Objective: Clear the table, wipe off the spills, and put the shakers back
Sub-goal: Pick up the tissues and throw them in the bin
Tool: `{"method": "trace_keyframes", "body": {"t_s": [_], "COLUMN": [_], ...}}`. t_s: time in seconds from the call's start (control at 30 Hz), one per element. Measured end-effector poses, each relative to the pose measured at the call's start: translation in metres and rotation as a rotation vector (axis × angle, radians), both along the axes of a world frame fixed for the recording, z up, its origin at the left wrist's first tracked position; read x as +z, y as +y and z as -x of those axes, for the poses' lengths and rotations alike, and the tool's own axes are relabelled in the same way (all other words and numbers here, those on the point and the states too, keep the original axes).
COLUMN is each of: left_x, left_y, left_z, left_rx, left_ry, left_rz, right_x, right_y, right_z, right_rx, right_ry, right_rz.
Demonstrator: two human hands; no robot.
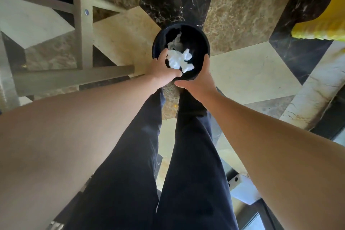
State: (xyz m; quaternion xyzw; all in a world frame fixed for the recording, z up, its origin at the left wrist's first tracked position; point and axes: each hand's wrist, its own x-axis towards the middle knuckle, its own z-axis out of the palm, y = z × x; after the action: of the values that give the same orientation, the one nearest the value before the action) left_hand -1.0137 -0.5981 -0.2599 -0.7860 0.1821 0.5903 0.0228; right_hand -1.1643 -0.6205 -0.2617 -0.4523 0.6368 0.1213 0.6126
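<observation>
I look straight down at a round black bin (202,43) on the patterned marble floor, just beyond my feet. Crumpled white tissues (179,58) lie inside it. My left hand (164,67) rests on the bin's near left rim, fingers curled over the edge and touching the tissues. My right hand (197,80) grips the near right rim from outside, thumb under the front edge. No shakers or tabletop are in sight.
Beige metal legs and crossbars of a table or chair (82,24) stand to the left of the bin. A yellow object (323,26) sits at the upper right. A pale pipe-like bar (317,84) runs along the right. My dark trousers (168,155) fill the lower centre.
</observation>
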Motion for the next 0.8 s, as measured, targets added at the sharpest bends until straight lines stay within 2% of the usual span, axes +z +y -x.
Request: {"method": "trace_keyframes", "body": {"t_s": [0.13,0.27,0.37,0.4,0.53,0.63,0.7,0.8], "left_x": [-0.001,0.025,0.076,0.091,0.156,0.198,0.222,0.253], "left_y": [0.019,0.044,0.069,0.08,0.133,0.177,0.197,0.214], "left_z": [-0.004,-0.009,-0.009,-0.007,0.002,0.013,0.019,0.02], "left_rx": [-0.226,-0.47,-0.796,-0.838,-0.752,-0.624,-0.409,-0.119], "left_ry": [0.024,0.064,-0.092,-0.107,-0.048,-0.15,-0.231,-0.24], "left_rz": [-0.142,-0.066,-0.015,0.015,-0.021,-0.009,0.032,0.047], "right_x": [0.0,0.025,0.068,0.082,0.142,0.188,0.213,0.241], "right_y": [0.01,0.022,0.033,0.036,0.037,0.04,0.042,0.05], "right_z": [0.018,0.039,0.054,0.058,0.06,0.061,0.059,0.057], "right_rx": [0.686,0.844,0.983,1.02,1.126,1.174,1.179,1.175], "right_ry": [0.247,0.222,0.218,0.228,0.187,0.148,0.133,0.144], "right_rz": [-0.004,-0.256,-0.194,-0.167,-0.071,0.043,0.066,0.053]}}
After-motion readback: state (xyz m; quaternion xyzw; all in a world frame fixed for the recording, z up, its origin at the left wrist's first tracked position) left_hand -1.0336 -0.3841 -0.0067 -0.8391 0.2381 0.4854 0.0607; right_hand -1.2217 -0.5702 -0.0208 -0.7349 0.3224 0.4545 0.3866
